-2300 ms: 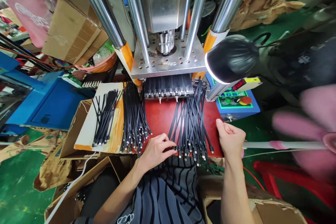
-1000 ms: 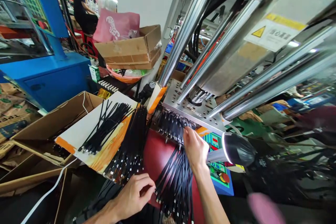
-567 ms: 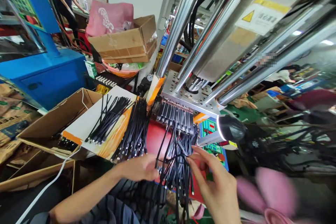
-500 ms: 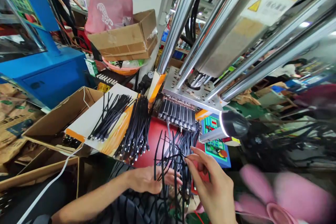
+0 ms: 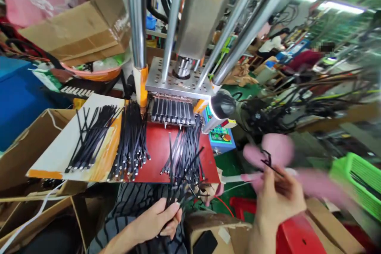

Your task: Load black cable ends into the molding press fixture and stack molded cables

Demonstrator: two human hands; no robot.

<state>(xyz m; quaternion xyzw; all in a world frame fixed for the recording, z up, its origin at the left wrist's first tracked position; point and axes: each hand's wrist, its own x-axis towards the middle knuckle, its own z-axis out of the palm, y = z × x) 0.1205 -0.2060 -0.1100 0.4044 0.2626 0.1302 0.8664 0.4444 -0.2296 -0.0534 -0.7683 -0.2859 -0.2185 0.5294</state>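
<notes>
My left hand (image 5: 162, 218) is closed round a bunch of black cables (image 5: 175, 190) in front of the table edge, above my lap. Out to the right, my right hand (image 5: 278, 194) pinches a thin black looped strip (image 5: 267, 159); whether it is a tie or a piece of cable I cannot tell. Flat black cables with metal plug ends (image 5: 190, 154) lie on the red table (image 5: 156, 143) below the press. Another pile of cables (image 5: 131, 143) lies left of them, and a further bundle (image 5: 95, 139) rests on a white board (image 5: 59, 147).
Ahead stands a press with a metal plate (image 5: 178, 83) over a mold (image 5: 172, 111) holding several black strips. A lamp (image 5: 222, 105) and control box (image 5: 222, 139) flank it. A pink fan (image 5: 276, 151), green basket (image 5: 357, 178), red stool (image 5: 300, 234) and open carton (image 5: 220, 222) are at right.
My view has turned right. My right hand has moved away from the cables to the right, carrying the black strip. My left hand has gone from spread to closed round the bunch.
</notes>
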